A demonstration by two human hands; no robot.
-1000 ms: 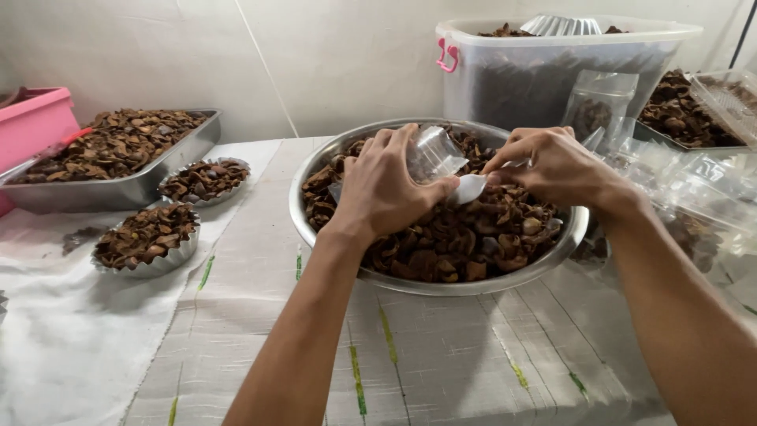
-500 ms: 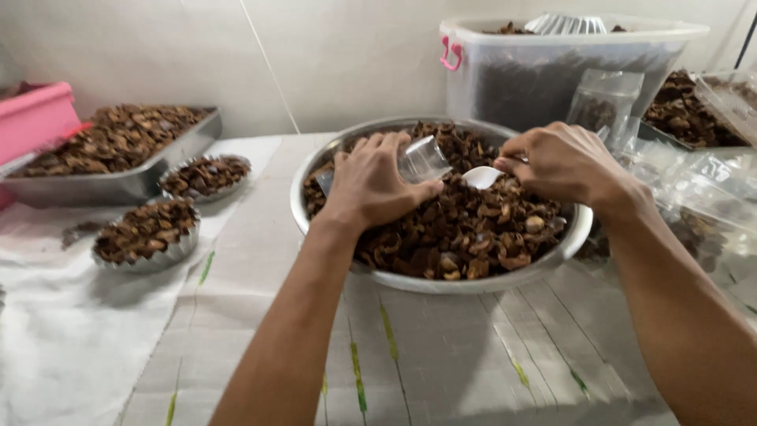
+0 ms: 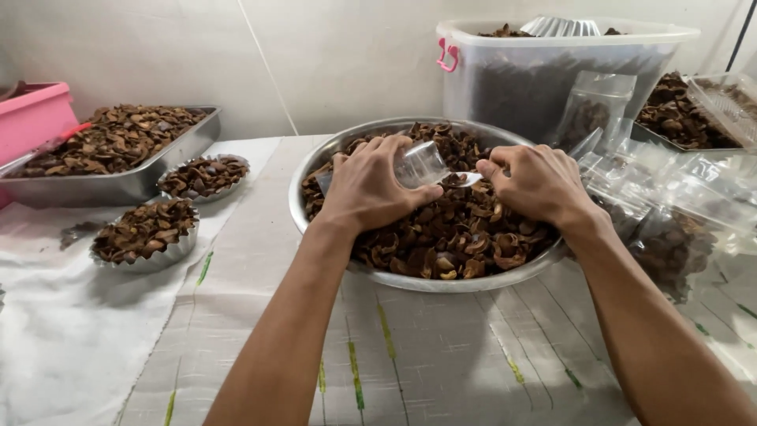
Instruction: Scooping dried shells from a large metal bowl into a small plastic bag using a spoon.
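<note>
Gripping clear bag (image 3: 420, 164) with left hand (image 3: 369, 189) over metal bowl (image 3: 315, 162) | right hand (image 3: 536, 183) pinching white spoon (image 3: 467, 179) above bowl's brown pieces (image 3: 457, 237)

A plain off-white wall (image 3: 315, 63) (one thin seam running down it) rises directly behind the table's pale striped cloth (image 3: 441, 355), softly lit

A small clear plastic bag (image 3: 420, 164) is held in the left hand (image 3: 369, 189) over the round metal bowl (image 3: 315, 162). To the right of the bowl lies a heap of clear bags (image 3: 670, 205), some filled with brown pieces. One more clear bag (image 3: 591, 110) leans upright on the big see-through plastic tub (image 3: 552, 75). A clear plastic tray (image 3: 729, 106) lies far right.
</note>
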